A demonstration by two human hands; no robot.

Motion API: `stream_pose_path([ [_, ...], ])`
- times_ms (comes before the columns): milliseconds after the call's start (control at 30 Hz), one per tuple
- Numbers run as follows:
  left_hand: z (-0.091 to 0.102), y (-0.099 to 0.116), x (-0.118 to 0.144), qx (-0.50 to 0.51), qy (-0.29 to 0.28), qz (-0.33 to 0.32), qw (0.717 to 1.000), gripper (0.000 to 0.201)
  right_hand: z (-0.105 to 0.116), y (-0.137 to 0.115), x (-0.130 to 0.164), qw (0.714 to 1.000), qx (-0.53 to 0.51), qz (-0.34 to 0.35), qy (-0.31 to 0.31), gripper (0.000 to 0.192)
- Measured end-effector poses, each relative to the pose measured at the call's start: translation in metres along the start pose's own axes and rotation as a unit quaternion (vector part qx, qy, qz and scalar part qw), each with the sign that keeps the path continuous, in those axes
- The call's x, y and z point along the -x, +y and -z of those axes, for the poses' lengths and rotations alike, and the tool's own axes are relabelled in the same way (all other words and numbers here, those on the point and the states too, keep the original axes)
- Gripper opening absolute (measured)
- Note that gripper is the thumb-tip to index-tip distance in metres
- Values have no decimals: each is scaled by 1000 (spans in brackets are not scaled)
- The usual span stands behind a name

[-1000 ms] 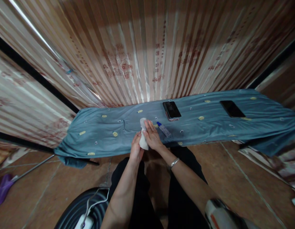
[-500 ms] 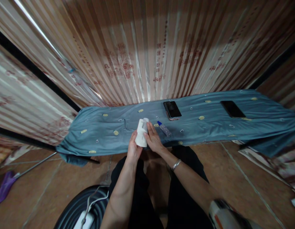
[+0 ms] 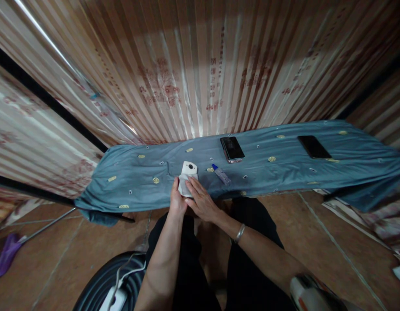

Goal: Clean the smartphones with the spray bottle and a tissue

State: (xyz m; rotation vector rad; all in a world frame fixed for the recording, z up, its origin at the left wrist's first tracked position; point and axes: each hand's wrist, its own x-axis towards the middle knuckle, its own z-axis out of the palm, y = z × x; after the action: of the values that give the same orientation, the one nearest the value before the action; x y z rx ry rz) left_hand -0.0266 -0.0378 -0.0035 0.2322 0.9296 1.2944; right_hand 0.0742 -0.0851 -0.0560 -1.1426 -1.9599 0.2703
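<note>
A white phone (image 3: 189, 166) with a round dark camera lens near its top faces up between my hands, over the near edge of the cloth-covered bench. My left hand (image 3: 178, 199) grips it from the left and below, thumb along its side. Across its lower part lies a white wiping cloth (image 3: 184, 186), with the fingers of my right hand (image 3: 202, 203) laid over it, pressing it down. The phone's lower end is hidden by cloth and fingers. Just right of my hands lies a small clear spray bottle (image 3: 223, 176) with a blue cap.
Stacked dark phones (image 3: 232, 148) lie farther back on the blue patterned bench cover (image 3: 148, 190), and another black phone (image 3: 314, 147) lies to the right. Curtains hang behind. Below left, a white power strip (image 3: 114, 299) sits on a black round stool (image 3: 90, 287). A purple broom (image 3: 8, 255) is far left.
The phone has turned so its lens side shows and its lower part is covered by the cloth. My right hand has slid down and left, its fingers now across the phone.
</note>
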Motion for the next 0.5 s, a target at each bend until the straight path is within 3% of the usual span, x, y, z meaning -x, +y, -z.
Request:
stream_pose_path([
  [100, -3, 2, 4, -24, 10, 14, 1000, 39, 2, -7, 0, 1000, -2, 17, -13, 60],
  [300, -6, -7, 5, -75, -23, -29, 997, 53, 11, -12, -7, 1000, -6, 19, -6, 52],
  [500, -1, -19, 5, -121, -35, -91, 988, 50, 19, -4, -19, 1000, -2, 6, 14, 46],
])
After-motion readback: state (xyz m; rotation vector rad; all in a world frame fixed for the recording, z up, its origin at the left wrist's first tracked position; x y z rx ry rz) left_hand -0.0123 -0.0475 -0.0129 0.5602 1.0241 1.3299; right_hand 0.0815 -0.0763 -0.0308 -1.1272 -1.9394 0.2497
